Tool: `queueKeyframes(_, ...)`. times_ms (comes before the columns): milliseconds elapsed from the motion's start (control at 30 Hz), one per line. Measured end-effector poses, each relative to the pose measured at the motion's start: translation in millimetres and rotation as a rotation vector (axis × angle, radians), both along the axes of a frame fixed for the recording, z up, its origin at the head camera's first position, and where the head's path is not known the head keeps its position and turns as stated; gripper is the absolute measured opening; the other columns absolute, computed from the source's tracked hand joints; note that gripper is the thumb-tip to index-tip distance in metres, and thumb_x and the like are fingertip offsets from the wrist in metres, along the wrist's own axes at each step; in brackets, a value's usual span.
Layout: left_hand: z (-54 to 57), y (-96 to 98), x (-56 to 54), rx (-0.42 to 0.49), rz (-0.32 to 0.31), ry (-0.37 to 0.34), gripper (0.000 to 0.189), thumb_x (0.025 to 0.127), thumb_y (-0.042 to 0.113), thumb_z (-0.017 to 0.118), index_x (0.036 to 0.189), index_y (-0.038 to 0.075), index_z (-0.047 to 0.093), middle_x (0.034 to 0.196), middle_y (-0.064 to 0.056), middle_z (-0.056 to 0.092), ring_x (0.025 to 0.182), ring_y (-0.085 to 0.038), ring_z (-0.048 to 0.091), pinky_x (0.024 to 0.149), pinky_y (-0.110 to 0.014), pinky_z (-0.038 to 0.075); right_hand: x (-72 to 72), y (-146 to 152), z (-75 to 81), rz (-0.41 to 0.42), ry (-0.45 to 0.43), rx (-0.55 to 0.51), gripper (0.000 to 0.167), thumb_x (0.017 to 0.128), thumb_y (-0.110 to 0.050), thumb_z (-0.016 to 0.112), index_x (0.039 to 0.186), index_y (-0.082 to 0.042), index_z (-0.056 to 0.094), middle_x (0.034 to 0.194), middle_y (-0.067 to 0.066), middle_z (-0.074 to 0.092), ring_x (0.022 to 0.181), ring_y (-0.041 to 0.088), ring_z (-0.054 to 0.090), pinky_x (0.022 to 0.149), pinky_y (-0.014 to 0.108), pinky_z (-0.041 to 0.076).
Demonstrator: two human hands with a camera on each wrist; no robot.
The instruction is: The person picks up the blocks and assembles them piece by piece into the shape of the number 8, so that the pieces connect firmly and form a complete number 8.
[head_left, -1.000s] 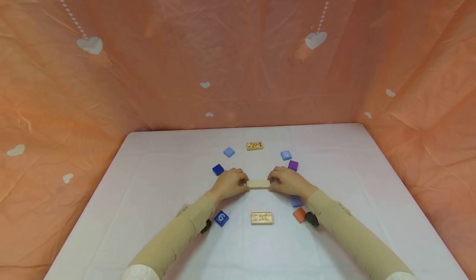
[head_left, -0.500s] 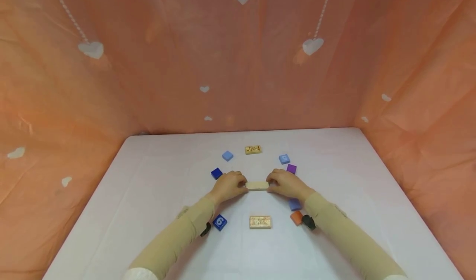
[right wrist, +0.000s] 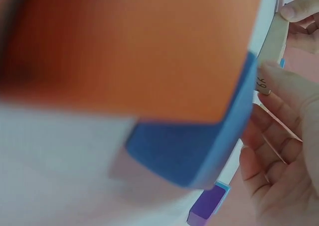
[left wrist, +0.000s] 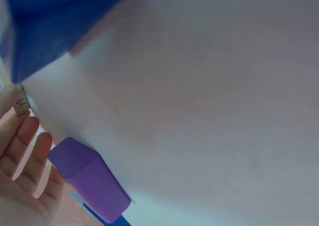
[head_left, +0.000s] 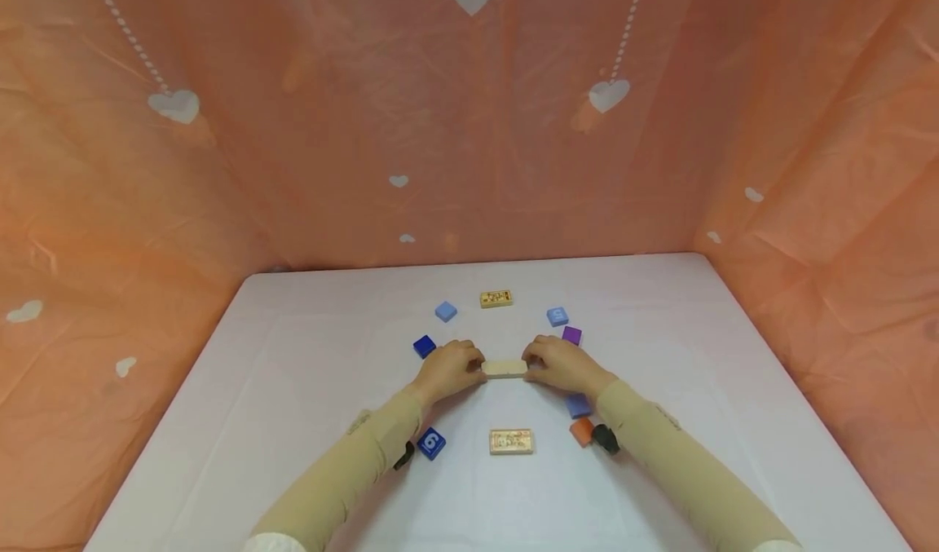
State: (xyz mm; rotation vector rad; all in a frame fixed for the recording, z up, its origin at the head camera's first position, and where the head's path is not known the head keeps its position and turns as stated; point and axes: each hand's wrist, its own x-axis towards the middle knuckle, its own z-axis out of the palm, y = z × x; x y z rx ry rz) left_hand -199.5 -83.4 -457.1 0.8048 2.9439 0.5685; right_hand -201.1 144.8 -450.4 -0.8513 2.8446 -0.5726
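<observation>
A plain pale wooden domino-like block (head_left: 504,368) lies crosswise between my hands, close over the white table. My left hand (head_left: 449,368) pinches its left end, and my right hand (head_left: 561,363) pinches the right end, fingers curled. In the right wrist view, dark "66"-like marks show on the end of the block (right wrist: 264,81) beside the right thumb. The left wrist view has similar marks on the other end of the block (left wrist: 21,104). Two printed wooden tiles lie in line with it: one nearer tile (head_left: 511,442) and one farther tile (head_left: 495,298).
Coloured square tiles ring the hands: dark blue tile (head_left: 424,346), light blue tile (head_left: 445,311), blue "6" tile (head_left: 431,443), light blue "5" tile (head_left: 557,316), purple tile (head_left: 572,336), blue tile (head_left: 578,406) and orange tile (head_left: 583,432). An orange curtain (head_left: 469,144) stands behind the table.
Both hands keep their pinch on the wooden block, with no visible shift against the tiles. The whole head view has slid slightly, so the table sits a little lower and further left.
</observation>
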Motion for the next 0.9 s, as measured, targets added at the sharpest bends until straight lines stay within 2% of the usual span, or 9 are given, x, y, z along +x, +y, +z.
queueKeyframes(367,-1.7,-0.7,0.4,0.011,0.008,-0.006,0.027,0.079,0.026,0.073,0.100,0.008,0.071,0.082,0.001,0.063,0.071,-0.009,0.049,0.067,-0.024,0.044,-1.7,3,-4.1,0.006,-0.016,-0.025,0.030,0.082,-0.026,0.069,0.106,-0.009,0.065,0.097,0.000,0.063,0.088,0.012,0.056,0.082,0.032,0.049)
queueKeyframes(600,-0.3,-0.8,0.5,0.004,-0.003,0.001,0.028,0.079,0.027,0.073,0.101,0.009,0.071,0.085,0.001,0.064,0.073,-0.009,0.051,0.069,-0.024,0.045,-4.3,13,0.5,-0.035,-0.059,-0.059,0.033,0.081,-0.020,0.069,0.111,-0.006,0.063,0.099,0.003,0.063,0.091,0.016,0.058,0.085,0.036,0.048)
queueKeyframes(900,1.1,-0.1,1.5,-0.010,0.006,-0.011,0.029,0.080,0.027,0.072,0.102,0.009,0.071,0.090,0.000,0.067,0.079,-0.012,0.057,0.075,-0.029,0.048,-9.5,36,3.4,-0.111,0.027,-0.094,0.027,0.084,-0.016,0.066,0.108,-0.003,0.064,0.096,0.008,0.065,0.087,0.019,0.059,0.081,0.038,0.050)
